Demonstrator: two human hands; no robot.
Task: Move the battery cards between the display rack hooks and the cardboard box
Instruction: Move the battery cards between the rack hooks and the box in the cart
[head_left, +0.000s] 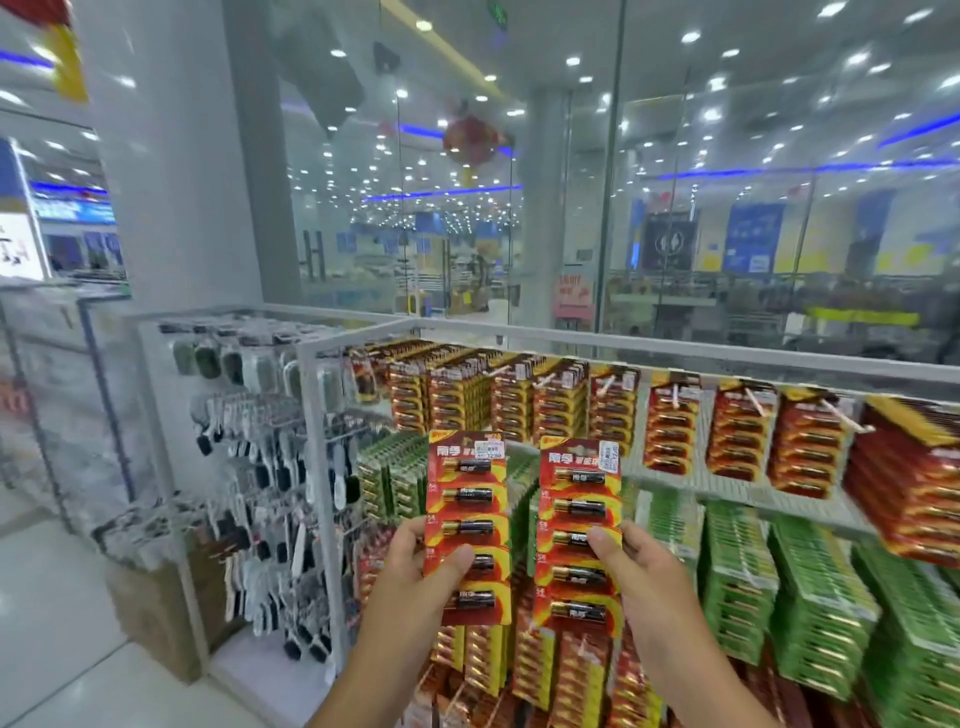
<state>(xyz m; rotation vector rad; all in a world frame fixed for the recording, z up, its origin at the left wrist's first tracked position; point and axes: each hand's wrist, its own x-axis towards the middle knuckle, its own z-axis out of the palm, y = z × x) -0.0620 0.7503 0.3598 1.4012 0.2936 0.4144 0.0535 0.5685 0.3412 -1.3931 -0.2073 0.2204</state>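
Observation:
My left hand (410, 566) grips a red battery card (467, 499) upright, thumb across its front. My right hand (639, 564) holds a second red battery card (579, 504) the same way, just to the right of the first. Both cards carry several black batteries and a white price label. They are held in front of the display rack (727, 353), whose hooks are full of red (670, 431) and green (737, 566) battery cards. A cardboard box (150, 613) stands on the floor at the lower left, beside the rack.
A side rack (270, 467) with hanging brushes and small goods stands left of the batteries. A glass wall (675, 208) rises behind the rack. A white pillar (171, 182) is at the left. Pale tiled floor (57, 649) lies at the lower left.

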